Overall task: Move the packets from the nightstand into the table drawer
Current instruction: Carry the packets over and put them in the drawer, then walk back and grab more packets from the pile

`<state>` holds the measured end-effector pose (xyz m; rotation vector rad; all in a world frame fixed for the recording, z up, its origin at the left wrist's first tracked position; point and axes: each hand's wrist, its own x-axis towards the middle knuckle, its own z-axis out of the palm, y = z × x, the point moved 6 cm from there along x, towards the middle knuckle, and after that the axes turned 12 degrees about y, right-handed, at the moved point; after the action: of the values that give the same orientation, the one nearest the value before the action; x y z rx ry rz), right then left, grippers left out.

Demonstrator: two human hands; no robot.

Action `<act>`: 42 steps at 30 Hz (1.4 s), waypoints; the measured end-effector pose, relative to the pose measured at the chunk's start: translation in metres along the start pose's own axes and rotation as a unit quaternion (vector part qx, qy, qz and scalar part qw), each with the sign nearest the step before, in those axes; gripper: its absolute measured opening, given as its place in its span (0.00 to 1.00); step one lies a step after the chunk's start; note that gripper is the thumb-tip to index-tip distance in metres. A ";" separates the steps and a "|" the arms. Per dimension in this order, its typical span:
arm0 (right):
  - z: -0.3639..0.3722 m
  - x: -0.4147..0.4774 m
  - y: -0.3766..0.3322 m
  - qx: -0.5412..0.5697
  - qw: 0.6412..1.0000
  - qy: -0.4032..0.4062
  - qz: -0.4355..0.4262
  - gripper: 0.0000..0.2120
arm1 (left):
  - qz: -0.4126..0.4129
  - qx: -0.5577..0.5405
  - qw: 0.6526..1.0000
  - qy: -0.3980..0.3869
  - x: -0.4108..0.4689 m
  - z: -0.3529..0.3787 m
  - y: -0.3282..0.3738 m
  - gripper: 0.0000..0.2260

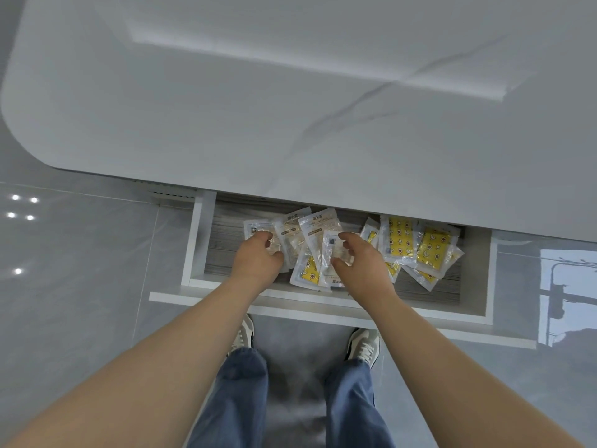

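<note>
The table drawer (pixel 197 253) stands pulled out under the white marble-look tabletop (pixel 290 108). Several clear packets lie inside it: a fanned group of pale ones (pixel 318 224) at the left and middle, and yellow patterned ones (pixel 433 250) at the right. My left hand (pixel 258 257) rests on the leftmost pale packets with its fingers curled over them. My right hand (pixel 358 257) pinches a pale packet (pixel 332 253) between thumb and fingers in the drawer's middle. The nightstand is not in view.
The drawer's white front panel (pixel 323 310) juts toward my legs. My feet in pale sneakers (pixel 363 345) stand on glossy grey floor tiles right below it. The tabletop's rounded corner (pixel 22 137) is at the left.
</note>
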<state>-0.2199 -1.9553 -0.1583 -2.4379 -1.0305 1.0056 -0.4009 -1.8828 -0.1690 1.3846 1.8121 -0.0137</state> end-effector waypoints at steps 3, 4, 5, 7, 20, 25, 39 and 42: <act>-0.015 -0.012 -0.006 0.003 1.000 0.001 -0.002 0.23 | 0.013 -0.003 1.000 -0.007 -0.015 -0.010 0.011 0.21; -0.022 -0.016 -0.010 0.003 1.000 0.005 -0.006 0.23 | 0.020 -0.005 1.000 -0.007 -0.020 -0.015 0.017 0.21; -0.031 -0.019 -0.016 0.002 1.000 0.012 -0.013 0.23 | 0.027 -0.008 1.000 -0.008 -0.025 -0.021 0.025 0.20; -0.051 -0.025 -0.028 0.002 0.999 0.027 -0.026 0.23 | 0.045 -0.010 0.999 -0.005 -0.036 -0.035 0.042 0.19; -0.253 -0.079 -0.144 0.049 0.982 0.159 -0.086 0.23 | 0.222 -0.024 0.975 0.015 -0.138 -0.161 0.218 0.18; -0.349 -0.122 -0.182 0.071 0.965 0.228 -0.110 0.22 | 0.305 -0.031 0.951 0.028 -0.201 -0.217 0.304 0.17; -0.641 -0.248 -0.166 0.051 0.905 0.397 -0.145 0.24 | 0.495 -0.043 0.867 0.038 -0.414 -0.245 0.537 0.16; -0.705 -0.272 -0.138 0.023 0.894 0.421 -0.152 0.24 | 0.535 -0.048 0.843 0.034 -0.467 -0.219 0.588 0.16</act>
<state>0.0754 -2.0628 0.5425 -2.1896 -0.9725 -0.1537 -0.0409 -1.9203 0.5243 2.1474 0.8483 0.7019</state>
